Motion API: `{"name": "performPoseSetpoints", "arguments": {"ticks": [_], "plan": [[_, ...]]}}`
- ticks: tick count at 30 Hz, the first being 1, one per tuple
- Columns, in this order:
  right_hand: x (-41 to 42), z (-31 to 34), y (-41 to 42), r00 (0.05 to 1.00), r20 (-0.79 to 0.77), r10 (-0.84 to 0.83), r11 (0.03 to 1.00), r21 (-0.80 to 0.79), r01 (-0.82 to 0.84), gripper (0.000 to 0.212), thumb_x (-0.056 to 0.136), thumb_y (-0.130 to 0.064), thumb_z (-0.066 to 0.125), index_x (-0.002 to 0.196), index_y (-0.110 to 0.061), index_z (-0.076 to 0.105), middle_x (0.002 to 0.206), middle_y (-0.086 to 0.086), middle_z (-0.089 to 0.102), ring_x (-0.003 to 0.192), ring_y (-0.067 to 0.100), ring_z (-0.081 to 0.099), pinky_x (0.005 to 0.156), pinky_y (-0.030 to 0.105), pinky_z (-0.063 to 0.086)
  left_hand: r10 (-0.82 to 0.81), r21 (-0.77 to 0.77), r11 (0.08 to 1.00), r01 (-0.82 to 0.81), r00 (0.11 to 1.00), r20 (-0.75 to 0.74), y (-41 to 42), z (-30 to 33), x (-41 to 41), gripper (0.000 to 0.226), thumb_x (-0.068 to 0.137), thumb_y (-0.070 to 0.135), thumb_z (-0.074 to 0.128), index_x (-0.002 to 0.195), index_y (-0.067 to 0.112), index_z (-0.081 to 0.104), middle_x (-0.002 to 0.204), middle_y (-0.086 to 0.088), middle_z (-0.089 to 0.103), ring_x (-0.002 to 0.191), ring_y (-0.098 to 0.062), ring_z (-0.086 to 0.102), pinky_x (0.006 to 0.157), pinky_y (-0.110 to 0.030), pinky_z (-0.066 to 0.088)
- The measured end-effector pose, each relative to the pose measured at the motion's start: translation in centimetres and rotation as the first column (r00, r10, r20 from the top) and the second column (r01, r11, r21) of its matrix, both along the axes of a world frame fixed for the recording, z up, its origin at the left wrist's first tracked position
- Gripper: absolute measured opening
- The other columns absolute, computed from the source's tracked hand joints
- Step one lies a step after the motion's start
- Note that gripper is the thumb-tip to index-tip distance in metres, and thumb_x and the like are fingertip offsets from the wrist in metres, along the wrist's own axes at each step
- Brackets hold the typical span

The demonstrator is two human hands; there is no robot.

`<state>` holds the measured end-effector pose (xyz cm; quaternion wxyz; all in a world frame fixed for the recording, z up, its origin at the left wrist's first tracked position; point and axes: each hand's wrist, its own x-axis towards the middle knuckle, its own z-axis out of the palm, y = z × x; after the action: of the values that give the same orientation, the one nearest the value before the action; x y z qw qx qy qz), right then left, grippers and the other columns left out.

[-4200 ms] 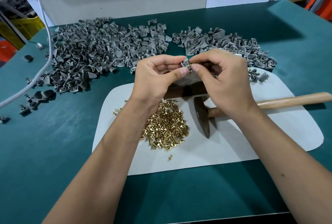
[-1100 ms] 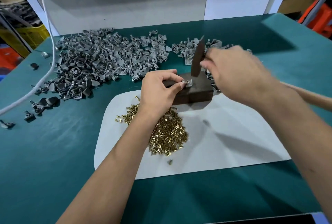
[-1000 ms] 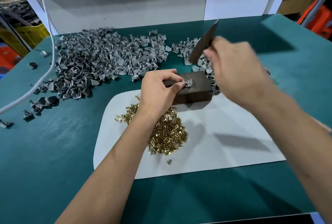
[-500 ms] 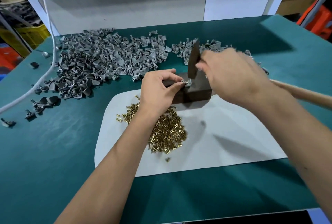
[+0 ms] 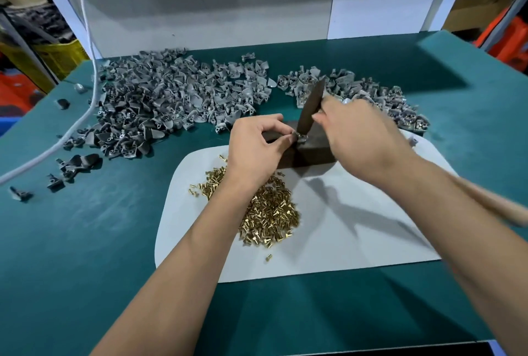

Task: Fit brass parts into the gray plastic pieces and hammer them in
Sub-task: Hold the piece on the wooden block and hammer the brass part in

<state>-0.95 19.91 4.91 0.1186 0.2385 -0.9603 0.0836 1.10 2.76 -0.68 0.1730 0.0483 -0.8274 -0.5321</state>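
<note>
From the head camera, the left hand [image 5: 258, 141] pinches a gray piece [image 5: 298, 136] against the top of a dark block [image 5: 310, 150] at the far edge of a white mat [image 5: 357, 244]. The right hand [image 5: 354, 133] grips a hammer [image 5: 311, 105], its head down on the piece, so this one is mid-hammering. A big heap of gray pieces [image 5: 171, 104] lies far left on the green surface [image 5: 85, 241], and a smaller heap [image 5: 371, 95] far right, probably the finished ones, though I cannot tell. A pile of brass parts [image 5: 265, 215] waits on the mat, so much of the work looks left.
</note>
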Motion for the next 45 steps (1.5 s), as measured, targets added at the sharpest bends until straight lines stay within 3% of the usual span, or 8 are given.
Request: {"name": "performPoseSetpoints", "arguments": {"ticks": [6,10,20,25,29,35,39,45], "plan": [[0.1,0.3,-0.1,0.988,-0.155,-0.027,0.989,-0.147,0.004,0.016,0.109,-0.031,0.041,0.096,-0.021,0.043,0.060,-0.006,0.028,0.050,0.026,0.029,0.056,0.038,0.027,0.012,-0.055,0.998,-0.013,1.000,-0.022,-0.2,-0.2,0.0,0.009,0.083,0.007,0.082,0.088,0.014,0.083,0.118,-0.004,0.072,0.094,0.013,0.064,0.084,-0.001,0.044],[-0.5,0.0,0.4,0.999,-0.031,-0.028,1.000,-0.014,0.028,0.023,0.109,-0.037,0.036,0.099,-0.020,0.049,0.073,0.007,0.050,0.065,0.035,0.042,0.062,0.040,0.036,0.011,-0.037,0.999,-0.012,1.000,-0.016,-0.1,-0.2,-0.1,0.011,0.083,0.006,0.082,0.090,0.014,0.083,0.121,-0.004,0.071,0.085,0.023,0.060,0.082,0.000,0.044],[-0.2,1.1,0.3,0.993,-0.105,-0.051,0.999,-0.005,0.051,0.022,0.108,-0.036,0.040,0.097,-0.022,0.054,0.062,-0.005,0.029,0.060,0.033,0.038,0.058,0.036,0.030,0.011,-0.070,0.997,-0.012,1.000,-0.015,-0.1,0.0,0.1,0.010,0.083,0.008,0.082,0.091,0.014,0.083,0.120,-0.005,0.072,0.094,0.008,0.064,0.085,0.000,0.044],[0.1,-0.3,-0.6,0.999,-0.030,-0.024,0.999,-0.040,0.023,0.023,0.109,-0.034,0.038,0.104,-0.017,0.051,0.068,0.003,0.039,0.065,0.037,0.046,0.060,0.038,0.032,0.014,-0.059,0.998,-0.014,1.000,-0.006,-0.2,0.1,0.0,0.011,0.083,0.010,0.082,0.087,0.020,0.081,0.124,-0.005,0.071,0.108,-0.007,0.068,0.102,-0.023,0.050],[-0.4,0.5,0.0,0.999,0.026,-0.047,0.999,-0.025,0.048,0.025,0.108,-0.038,0.039,0.106,-0.021,0.057,0.078,0.007,0.048,0.073,0.035,0.047,0.064,0.038,0.035,-0.006,-0.098,0.995,0.003,0.999,-0.032,-0.1,0.0,0.3,0.010,0.084,0.007,0.081,0.088,0.016,0.082,0.122,-0.006,0.072,0.096,0.013,0.063,0.086,0.000,0.043],[-0.5,1.4,3.3,0.977,0.189,0.095,0.978,-0.199,-0.056,0.039,0.105,-0.033,0.051,0.068,-0.021,0.052,0.062,-0.005,0.061,0.057,0.013,0.054,0.056,0.030,0.039,0.006,-0.122,0.992,-0.011,0.999,-0.037,-0.4,-0.1,0.1,0.011,0.089,0.014,0.077,0.085,0.024,0.078,0.118,0.006,0.070,0.127,-0.020,0.055,0.113,-0.045,0.040],[0.2,2.0,4.7,0.843,0.460,0.279,0.957,-0.203,-0.206,0.025,0.099,-0.030,0.063,0.075,-0.023,0.064,0.065,-0.010,0.071,0.049,0.004,0.058,0.046,0.014,0.042,-0.015,-0.042,0.999,0.013,0.999,-0.028,-0.5,0.0,0.1,0.024,0.089,0.009,0.074,0.076,0.029,0.072,0.120,0.004,0.070,0.130,-0.023,0.053,0.115,-0.048,0.037],[0.9,-0.2,4.0,0.858,0.425,0.288,0.952,-0.031,-0.304,0.013,0.087,-0.033,0.079,0.083,-0.026,0.068,0.070,-0.015,0.069,0.068,0.002,0.063,0.067,0.030,0.052,-0.042,-0.041,0.998,0.042,0.999,-0.006,-0.5,0.1,0.2,0.014,0.089,0.010,0.074,0.079,0.020,0.075,0.123,0.005,0.069,0.134,-0.022,0.049,0.117,-0.047,0.031]]}}
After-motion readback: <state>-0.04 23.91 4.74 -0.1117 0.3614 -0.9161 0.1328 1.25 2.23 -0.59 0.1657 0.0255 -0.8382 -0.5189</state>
